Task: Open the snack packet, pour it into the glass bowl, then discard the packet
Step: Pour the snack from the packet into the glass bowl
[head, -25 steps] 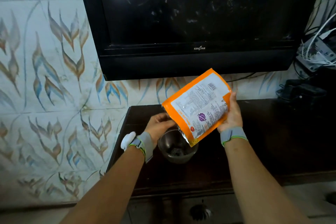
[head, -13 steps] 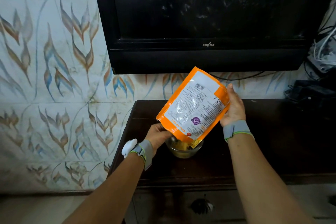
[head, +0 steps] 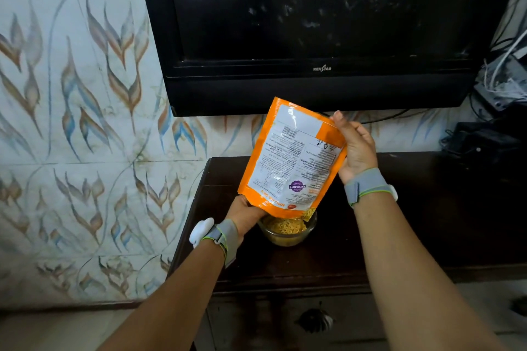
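Observation:
An orange and white snack packet (head: 291, 159) hangs upside down, its open mouth over a small glass bowl (head: 288, 232) on a dark wooden cabinet (head: 413, 222). Yellow snack strands fill much of the bowl and spill from the packet's mouth. My right hand (head: 355, 148) grips the packet's upper right edge, which is its bottom end. My left hand (head: 246, 215) sits at the packet's lower left corner beside the bowl's left rim; the packet hides its fingers, so I cannot tell whether it holds the bowl or the packet.
A black television (head: 313, 31) hangs on the tiled wall just above the packet. Cables and a black device (head: 484, 145) crowd the cabinet's right end. A drawer knob (head: 313, 319) shows on the cabinet front below.
The packet has tipped steeper, nearly upright with its mouth down. The bowl went from almost empty to mostly full of yellow snack. My left hand stays beside the bowl.

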